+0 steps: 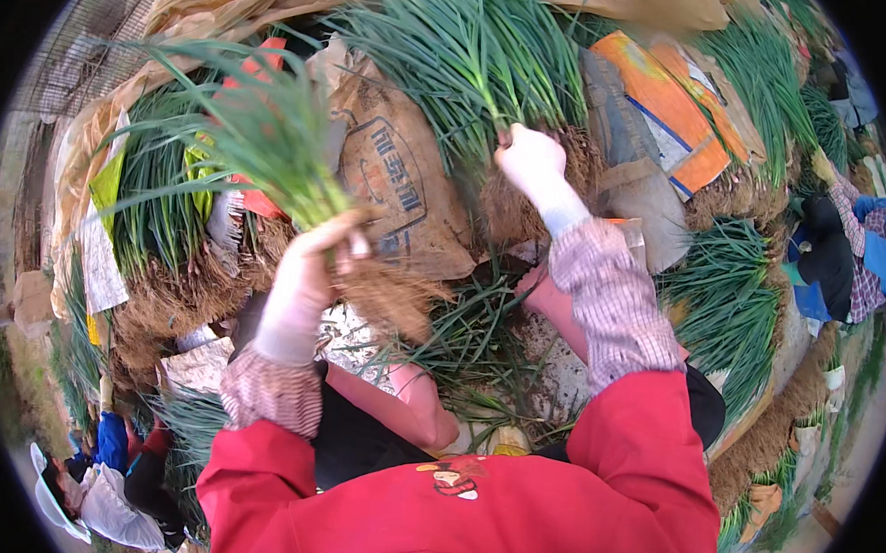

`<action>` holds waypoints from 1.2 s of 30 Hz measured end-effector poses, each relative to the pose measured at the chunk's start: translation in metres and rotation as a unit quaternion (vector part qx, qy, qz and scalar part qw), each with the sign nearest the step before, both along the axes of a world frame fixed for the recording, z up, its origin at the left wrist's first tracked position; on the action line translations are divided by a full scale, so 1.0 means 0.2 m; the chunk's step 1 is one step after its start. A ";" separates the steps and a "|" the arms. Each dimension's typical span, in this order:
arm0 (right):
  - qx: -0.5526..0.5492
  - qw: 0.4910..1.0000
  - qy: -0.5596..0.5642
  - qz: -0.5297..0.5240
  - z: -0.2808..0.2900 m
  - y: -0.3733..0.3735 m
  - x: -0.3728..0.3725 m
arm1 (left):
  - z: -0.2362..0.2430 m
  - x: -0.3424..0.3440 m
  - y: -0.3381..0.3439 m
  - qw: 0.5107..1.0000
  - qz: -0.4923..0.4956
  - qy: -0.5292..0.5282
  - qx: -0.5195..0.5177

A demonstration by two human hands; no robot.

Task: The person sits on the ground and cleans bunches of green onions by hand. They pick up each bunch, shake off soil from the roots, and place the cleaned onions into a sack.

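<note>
Gripping in head view: left hand [308, 269] clamped around a green onion bunch [270, 137] just above its roots, raised over the lap. Right hand [531, 161] closed on a second bunch [475, 48] lying against the brown sack [398, 174].

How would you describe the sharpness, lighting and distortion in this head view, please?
Head view: the fisheye bends everything toward a black round rim; daylight is even, without hard glare. The green bunch in the left hand is smeared by motion blur, while the right hand, gripping another bunch, and the brown sack look sharper.
</note>
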State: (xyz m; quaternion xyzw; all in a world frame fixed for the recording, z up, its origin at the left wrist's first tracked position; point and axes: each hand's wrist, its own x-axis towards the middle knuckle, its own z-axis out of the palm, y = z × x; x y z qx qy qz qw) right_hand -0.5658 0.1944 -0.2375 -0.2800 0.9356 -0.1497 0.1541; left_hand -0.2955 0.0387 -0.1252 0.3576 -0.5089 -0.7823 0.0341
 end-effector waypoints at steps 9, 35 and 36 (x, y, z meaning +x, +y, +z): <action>-0.344 0.766 -0.543 0.021 -0.01 0.18 0.63 | -0.50 -0.17 0.12 0.994 -0.071 0.032 0.077; -0.371 0.657 -0.613 -0.234 -0.36 -0.10 0.80 | -0.51 0.05 -0.06 0.994 -0.052 -0.071 0.059; -0.389 0.691 -0.576 -0.201 -0.30 -0.13 0.80 | -0.51 0.06 -0.05 0.991 -0.072 -0.089 0.063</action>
